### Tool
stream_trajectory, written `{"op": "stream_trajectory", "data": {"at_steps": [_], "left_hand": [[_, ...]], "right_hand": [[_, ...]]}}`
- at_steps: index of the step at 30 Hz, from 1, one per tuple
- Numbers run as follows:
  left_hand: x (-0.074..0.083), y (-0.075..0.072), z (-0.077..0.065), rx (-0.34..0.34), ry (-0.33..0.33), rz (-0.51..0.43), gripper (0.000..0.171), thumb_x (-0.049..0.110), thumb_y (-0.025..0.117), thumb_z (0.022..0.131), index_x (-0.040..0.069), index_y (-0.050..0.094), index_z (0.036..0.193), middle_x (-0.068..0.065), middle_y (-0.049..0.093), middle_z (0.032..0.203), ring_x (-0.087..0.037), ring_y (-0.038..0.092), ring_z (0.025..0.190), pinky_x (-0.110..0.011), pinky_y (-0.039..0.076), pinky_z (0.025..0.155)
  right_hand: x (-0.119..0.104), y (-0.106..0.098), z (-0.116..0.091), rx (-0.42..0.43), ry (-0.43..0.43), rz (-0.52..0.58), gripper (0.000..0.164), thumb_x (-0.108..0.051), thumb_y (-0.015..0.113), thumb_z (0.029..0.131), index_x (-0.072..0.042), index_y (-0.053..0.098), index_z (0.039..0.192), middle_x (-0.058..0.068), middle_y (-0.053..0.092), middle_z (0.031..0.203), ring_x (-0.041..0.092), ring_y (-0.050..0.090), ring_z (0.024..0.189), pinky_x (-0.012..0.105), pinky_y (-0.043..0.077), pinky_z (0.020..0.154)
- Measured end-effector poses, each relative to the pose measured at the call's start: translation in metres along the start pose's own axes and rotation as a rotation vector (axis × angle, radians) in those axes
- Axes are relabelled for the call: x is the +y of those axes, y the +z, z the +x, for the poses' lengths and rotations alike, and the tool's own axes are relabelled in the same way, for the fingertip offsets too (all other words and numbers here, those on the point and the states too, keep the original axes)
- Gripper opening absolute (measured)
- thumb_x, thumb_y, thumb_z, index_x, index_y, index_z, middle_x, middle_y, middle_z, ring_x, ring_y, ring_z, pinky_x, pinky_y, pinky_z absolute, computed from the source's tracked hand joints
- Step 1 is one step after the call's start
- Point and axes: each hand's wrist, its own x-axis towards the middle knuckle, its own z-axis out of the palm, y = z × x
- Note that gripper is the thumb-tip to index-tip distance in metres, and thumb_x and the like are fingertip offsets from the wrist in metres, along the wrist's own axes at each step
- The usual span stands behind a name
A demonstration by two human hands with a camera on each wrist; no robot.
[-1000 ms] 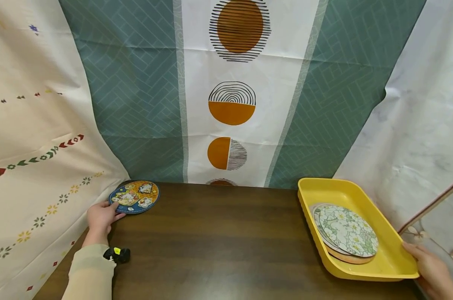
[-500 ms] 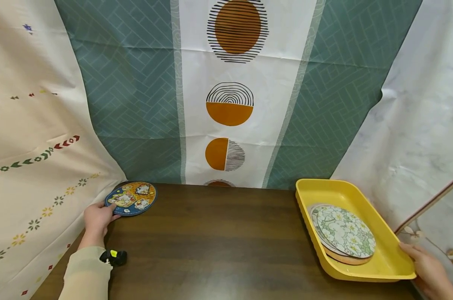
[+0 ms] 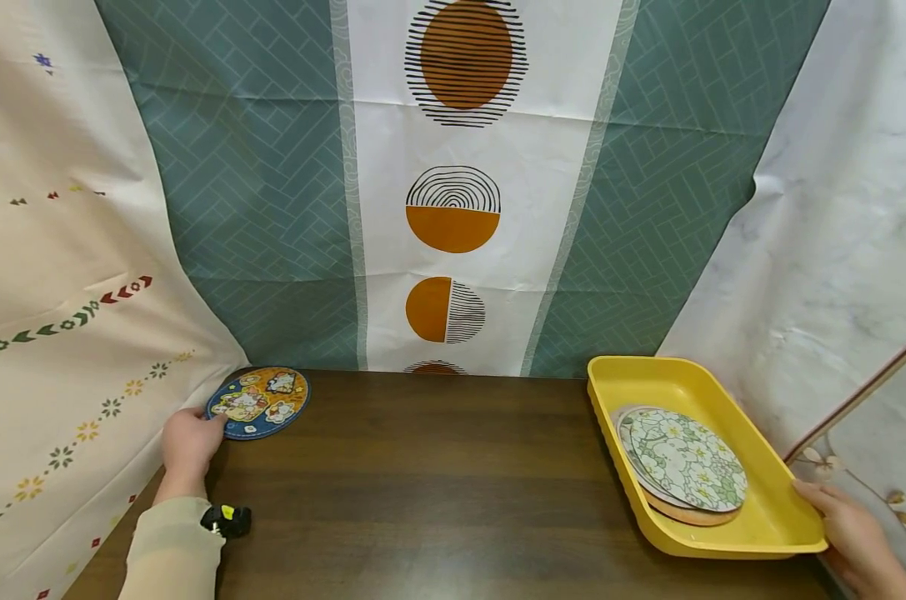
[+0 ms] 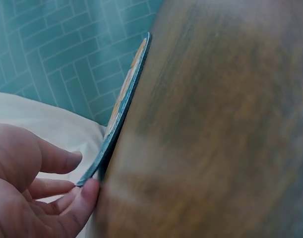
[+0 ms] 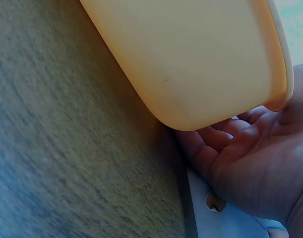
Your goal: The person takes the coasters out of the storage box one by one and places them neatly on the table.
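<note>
Blue-and-orange disc (image 3: 261,403) sits lower over the table (image 3: 407,483), at far left, than in the earlier frame. Left hand (image 3: 188,446) straddles its near edge with thumb and fingers; whether they pinch cannot be told. Cream cloth (image 3: 85,250) hangs beside that hand. Right hand (image 3: 858,533) grips a corner of the yellow tray (image 3: 670,383); stacked round mats (image 3: 688,462) lie inside, white cloth (image 3: 835,275) alongside.

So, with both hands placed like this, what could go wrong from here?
The left hand has only one edge of the cartoon-print round mat, so it might slip or flop.

The floral round mat sits off-centre over the ones beneath, so it could slide if the yellow tray is tipped.

The right hand holds just one corner of that tray, so a pull there might swing it round.
</note>
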Motion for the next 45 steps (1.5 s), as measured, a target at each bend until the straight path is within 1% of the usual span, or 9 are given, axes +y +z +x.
{"op": "stream_trajectory", "data": {"at_steps": [4, 12, 18, 23, 26, 31, 36, 39, 45], "left_hand": [[0.002, -0.003, 0.000, 0.000, 0.013, 0.074, 0.061, 0.028, 0.055, 0.100, -0.020, 0.048, 0.137, -0.040, 0.050, 0.134, -0.051, 0.052, 0.115, -0.061, 0.044, 0.095], [0.003, -0.005, -0.001, 0.007, 0.010, 0.134, 0.062, 0.035, 0.053, 0.101, -0.018, 0.052, 0.132, -0.040, 0.053, 0.129, -0.051, 0.055, 0.109, -0.061, 0.045, 0.088], [0.009, -0.004, -0.002, 0.030, 0.000, 0.151, 0.067, 0.039, 0.052, 0.100, -0.019, 0.049, 0.135, -0.042, 0.050, 0.132, -0.054, 0.054, 0.111, -0.063, 0.045, 0.088], [0.015, 0.003, -0.003, 0.054, 0.014, 0.154, 0.071, 0.043, 0.051, 0.100, -0.018, 0.047, 0.136, -0.042, 0.052, 0.128, -0.055, 0.055, 0.107, -0.063, 0.046, 0.082], [0.020, 0.009, -0.005, 0.058, 0.040, 0.150, 0.069, 0.044, 0.051, 0.100, -0.017, 0.050, 0.132, -0.041, 0.055, 0.124, -0.053, 0.057, 0.103, -0.061, 0.046, 0.078], [0.031, 0.019, -0.007, 0.027, 0.064, 0.131, 0.071, 0.047, 0.050, 0.101, -0.015, 0.051, 0.135, -0.038, 0.056, 0.129, -0.052, 0.057, 0.109, -0.062, 0.047, 0.083], [0.044, 0.027, -0.011, -0.015, 0.091, 0.124, 0.073, 0.047, 0.047, 0.102, -0.014, 0.045, 0.143, -0.036, 0.053, 0.135, -0.054, 0.052, 0.121, -0.065, 0.045, 0.094], [0.048, 0.034, -0.014, -0.018, 0.122, 0.113, 0.072, 0.048, 0.048, 0.102, -0.013, 0.048, 0.140, -0.035, 0.056, 0.133, -0.053, 0.053, 0.119, -0.064, 0.046, 0.091], [0.059, 0.048, -0.020, -0.025, 0.180, 0.038, 0.072, 0.048, 0.050, 0.103, -0.013, 0.046, 0.140, -0.031, 0.062, 0.124, -0.051, 0.058, 0.111, -0.061, 0.048, 0.087]], "right_hand": [[-0.001, 0.001, 0.000, 0.006, 0.013, -0.009, 0.055, -0.040, 0.038, 0.110, 0.013, 0.046, 0.125, -0.005, 0.060, 0.091, 0.014, 0.065, 0.078, 0.037, 0.059, 0.072], [0.000, 0.001, 0.001, 0.009, 0.013, -0.029, 0.061, -0.040, 0.036, 0.111, 0.017, 0.036, 0.133, -0.005, 0.059, 0.092, 0.012, 0.064, 0.079, 0.036, 0.059, 0.072], [0.001, 0.002, 0.002, 0.015, 0.013, -0.020, 0.060, -0.042, 0.038, 0.110, 0.015, 0.040, 0.130, -0.005, 0.059, 0.091, 0.013, 0.065, 0.079, 0.037, 0.059, 0.072], [0.000, 0.001, 0.002, -0.001, -0.022, -0.035, 0.051, -0.043, 0.038, 0.110, 0.005, 0.053, 0.119, -0.007, 0.061, 0.090, 0.015, 0.065, 0.077, 0.037, 0.059, 0.070], [0.001, -0.001, 0.001, -0.020, -0.052, -0.036, 0.042, -0.043, 0.037, 0.110, -0.008, 0.060, 0.112, -0.009, 0.061, 0.091, 0.015, 0.066, 0.078, 0.036, 0.059, 0.070], [0.004, -0.003, 0.000, -0.023, -0.053, 0.020, 0.033, -0.042, 0.041, 0.109, -0.022, 0.064, 0.098, -0.010, 0.062, 0.089, 0.014, 0.066, 0.077, 0.036, 0.059, 0.069], [0.004, -0.004, 0.001, -0.018, -0.052, -0.003, 0.039, -0.044, 0.040, 0.109, -0.011, 0.062, 0.106, -0.009, 0.061, 0.091, 0.014, 0.065, 0.079, 0.037, 0.059, 0.071], [0.003, -0.002, 0.002, -0.006, -0.033, -0.022, 0.046, -0.042, 0.038, 0.110, -0.001, 0.059, 0.113, -0.007, 0.061, 0.091, 0.015, 0.066, 0.078, 0.037, 0.059, 0.071], [0.006, -0.002, 0.005, 0.000, -0.031, -0.020, 0.055, -0.047, 0.041, 0.108, 0.005, 0.055, 0.120, -0.008, 0.062, 0.091, 0.016, 0.066, 0.079, 0.038, 0.060, 0.072]]}}
